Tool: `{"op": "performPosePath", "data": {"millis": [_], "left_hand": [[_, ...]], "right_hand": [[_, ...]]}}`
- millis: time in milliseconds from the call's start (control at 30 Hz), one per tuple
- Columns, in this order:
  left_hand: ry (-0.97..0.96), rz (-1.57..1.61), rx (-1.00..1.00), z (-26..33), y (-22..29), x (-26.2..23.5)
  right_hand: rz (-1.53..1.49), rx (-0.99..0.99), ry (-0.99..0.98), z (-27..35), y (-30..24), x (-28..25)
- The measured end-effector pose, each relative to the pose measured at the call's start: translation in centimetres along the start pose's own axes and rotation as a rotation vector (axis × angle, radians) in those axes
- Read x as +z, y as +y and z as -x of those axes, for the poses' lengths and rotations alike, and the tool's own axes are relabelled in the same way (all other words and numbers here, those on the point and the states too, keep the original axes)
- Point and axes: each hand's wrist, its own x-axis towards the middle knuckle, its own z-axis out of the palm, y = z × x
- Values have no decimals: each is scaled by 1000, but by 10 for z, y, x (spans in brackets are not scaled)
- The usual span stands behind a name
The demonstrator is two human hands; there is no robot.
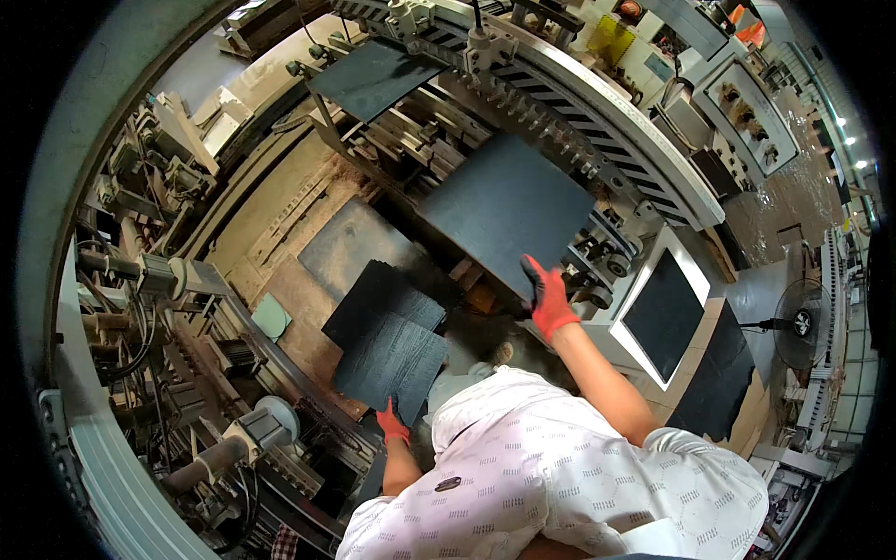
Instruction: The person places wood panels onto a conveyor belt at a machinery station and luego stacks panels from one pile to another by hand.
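My right hand (553,304), in a red glove with dark fingers, is at the near right edge of a large smooth dark panel (509,210). Its thumb lies on top; the other fingers are partly hidden at the edge. The panel rests on the machine's bed. Lower left, my left hand (394,422), gloved alike, holds the near edge of a dark board with a streaked, wood-like surface (392,359). That board overlaps another black board (373,294) behind it.
A striped machine beam (597,121) crosses beyond the panel, and another dark panel (373,79) lies at the far left. Rollers and motors (247,439) line the left side. To the right stand a white-framed dark panel (665,322) and a fan (801,322).
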Motion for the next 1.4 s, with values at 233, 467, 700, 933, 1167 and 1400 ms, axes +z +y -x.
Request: {"op": "performPosePath", "data": {"millis": [233,467,700,933,1167,1400], "left_hand": [[-87,-7,81,24,120,75],[-641,68,157,76,238,246],[-524,-106,338,96,221,457],[-396,154,361,86,176,567],[-230,58,341,57,163,592],[-148,-499,520,61,169,587]], "right_hand": [[272,-301,-335,56,-24,-107],[-168,-96,-122,113,16,-203],[-390,-224,4,157,35,-246],[573,-542,414,203,75,-320],[502,-422,668,251,106,-366],[149,-440,583,255,58,-428]]}}
